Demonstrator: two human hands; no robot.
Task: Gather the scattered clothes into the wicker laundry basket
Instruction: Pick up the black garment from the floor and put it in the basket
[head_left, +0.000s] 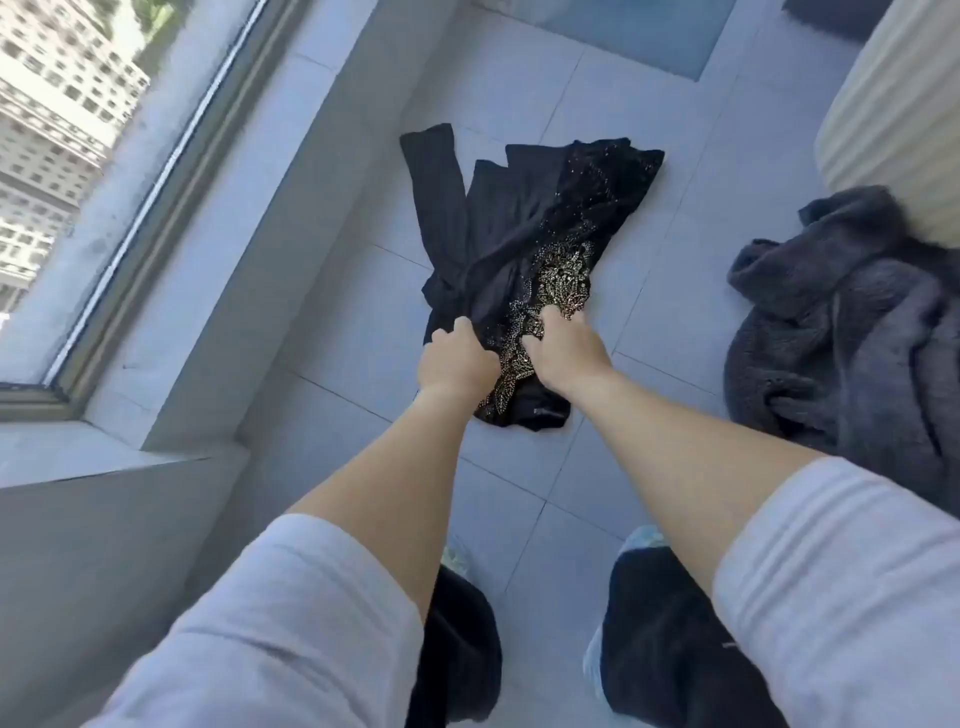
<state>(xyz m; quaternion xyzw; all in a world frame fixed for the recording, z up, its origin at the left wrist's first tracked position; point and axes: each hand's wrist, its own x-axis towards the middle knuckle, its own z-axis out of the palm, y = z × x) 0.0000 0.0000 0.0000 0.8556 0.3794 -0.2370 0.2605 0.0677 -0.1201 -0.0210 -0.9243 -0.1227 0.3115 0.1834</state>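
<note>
A black garment with gold beadwork (519, 228) lies spread on the grey tiled floor in the middle of the view. My left hand (457, 358) grips its near edge on the plain black side. My right hand (563, 348) is closed on the beaded part, right beside the left. A dark grey fuzzy garment (841, 332) lies heaped on the floor at the right, apart from both hands. No wicker basket is in view.
A low window ledge and window frame (171, 171) run along the left. A cream ribbed cushion or seat (898, 104) stands at the upper right, touching the grey heap. My feet are at the bottom on the floor tiles (363, 322).
</note>
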